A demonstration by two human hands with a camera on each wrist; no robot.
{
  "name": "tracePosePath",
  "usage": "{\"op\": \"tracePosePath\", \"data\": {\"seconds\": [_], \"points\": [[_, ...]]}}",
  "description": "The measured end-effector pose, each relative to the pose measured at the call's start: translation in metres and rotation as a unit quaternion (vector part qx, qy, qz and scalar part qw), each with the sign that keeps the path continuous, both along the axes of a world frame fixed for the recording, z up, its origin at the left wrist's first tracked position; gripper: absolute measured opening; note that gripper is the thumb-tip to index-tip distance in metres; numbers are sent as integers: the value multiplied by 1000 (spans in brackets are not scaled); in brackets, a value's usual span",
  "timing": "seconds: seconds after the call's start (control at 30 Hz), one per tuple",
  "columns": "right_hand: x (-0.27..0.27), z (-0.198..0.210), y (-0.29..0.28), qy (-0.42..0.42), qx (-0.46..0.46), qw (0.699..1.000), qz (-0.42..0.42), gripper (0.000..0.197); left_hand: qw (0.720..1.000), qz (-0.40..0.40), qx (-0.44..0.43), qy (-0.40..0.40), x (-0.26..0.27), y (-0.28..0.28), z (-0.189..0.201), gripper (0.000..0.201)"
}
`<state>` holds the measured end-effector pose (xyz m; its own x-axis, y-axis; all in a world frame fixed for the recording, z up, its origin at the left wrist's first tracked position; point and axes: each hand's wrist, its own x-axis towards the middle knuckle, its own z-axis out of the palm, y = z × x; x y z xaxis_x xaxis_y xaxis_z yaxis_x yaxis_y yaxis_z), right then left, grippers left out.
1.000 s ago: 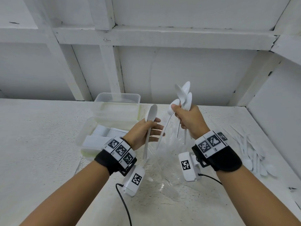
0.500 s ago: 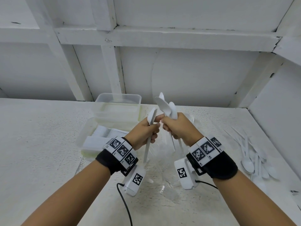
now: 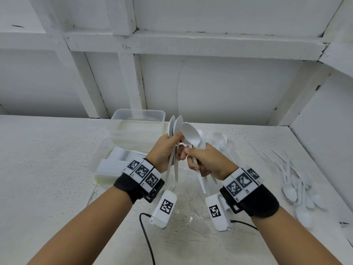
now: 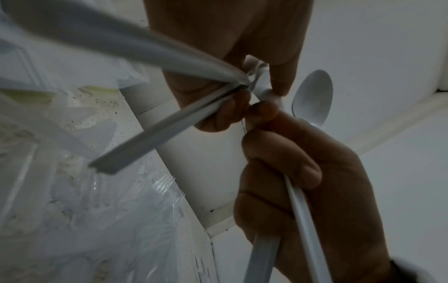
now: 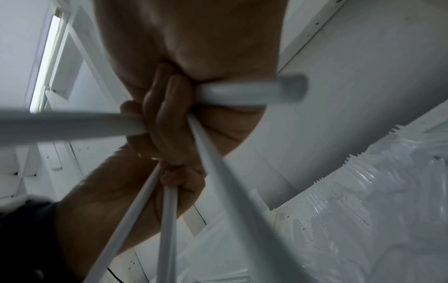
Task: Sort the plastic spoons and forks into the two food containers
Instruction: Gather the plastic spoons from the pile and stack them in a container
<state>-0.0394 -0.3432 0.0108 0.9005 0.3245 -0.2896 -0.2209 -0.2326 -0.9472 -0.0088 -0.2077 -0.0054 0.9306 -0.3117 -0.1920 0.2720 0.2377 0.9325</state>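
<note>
In the head view my left hand (image 3: 166,150) grips two white plastic spoons (image 3: 175,125) upright by their handles. My right hand (image 3: 204,161) touches it and grips more spoons (image 3: 191,135), whose handles hang below the fist. In the left wrist view my left hand (image 4: 232,99) pinches spoon handles (image 4: 157,132); my right hand (image 4: 303,172) is just below. In the right wrist view my right hand (image 5: 169,118) is curled round handles (image 5: 242,92). An empty clear container (image 3: 137,115) stands behind the hands. A nearer container (image 3: 99,159), to the left, holds stacked forks (image 3: 126,155).
A clear plastic bag (image 3: 191,203) lies on the white table under my hands, with more cutlery (image 3: 221,142) at its far end. Several loose spoons (image 3: 298,186) lie at the right near the side wall. A black cable (image 3: 147,240) trails from my left wrist.
My right hand has moved left and down to meet my left hand. My left hand held one spoon and now holds two.
</note>
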Motion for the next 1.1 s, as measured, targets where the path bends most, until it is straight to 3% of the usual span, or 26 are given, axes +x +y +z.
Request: {"op": "tracePosePath", "data": {"seconds": [0.17,0.3,0.53,0.6,0.8,1.1], "points": [[-5,-2,-4,-48,-30,998,-27,16,997,41,-62,19,6,9,-3,12],[-6,-7,-7,-127,-44,985,-105,17,995,71,-66,14,6,10,-3,15],[-10,-13,11,-218,-77,956,-179,13,997,71,-27,-10,0,-3,2,43],[-11,-14,17,-243,-85,947,-191,23,997,63,-40,-2,-3,-7,4,46],[-14,-15,25,-247,-107,949,-162,39,996,37,-76,13,-6,-7,-3,30],[-15,-9,17,-262,-95,936,-215,20,991,88,-101,18,-5,-2,0,18]]}}
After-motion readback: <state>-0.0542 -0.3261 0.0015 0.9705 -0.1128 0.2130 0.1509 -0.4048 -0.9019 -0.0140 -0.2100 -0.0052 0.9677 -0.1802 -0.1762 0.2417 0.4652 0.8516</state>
